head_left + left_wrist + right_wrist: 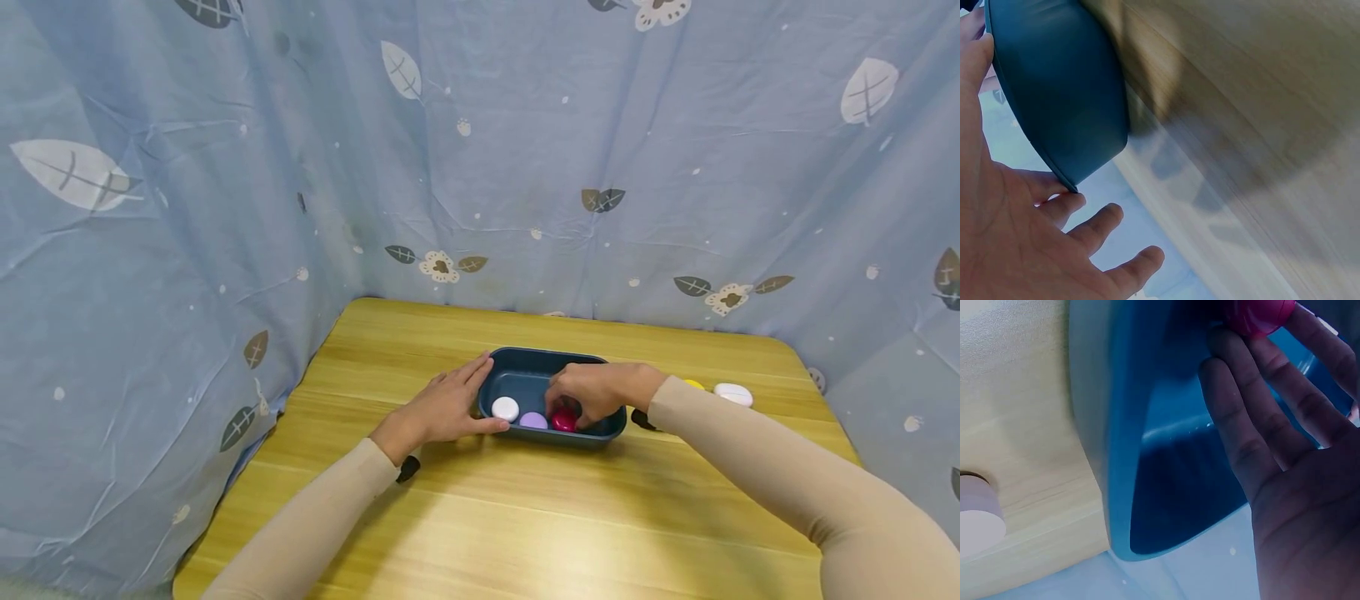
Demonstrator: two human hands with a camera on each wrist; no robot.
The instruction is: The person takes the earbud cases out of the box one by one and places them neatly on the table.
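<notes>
A dark blue oblong tray stands on the wooden table. My left hand rests at its left end, thumb along the near rim and fingers at the far corner. In the left wrist view, the thumb and forefinger of that hand touch the rim while the other fingers spread past it. Inside the tray, my right hand pinches a glossy red round piece, also visible at the fingertips in the right wrist view. Beside it along the near wall lie a purple round piece and a white round piece.
Right of the tray, behind my right forearm, lie a white oval piece and a partly hidden yellow piece. The wooden table reaches toward me. A blue patterned curtain hangs around its back and sides.
</notes>
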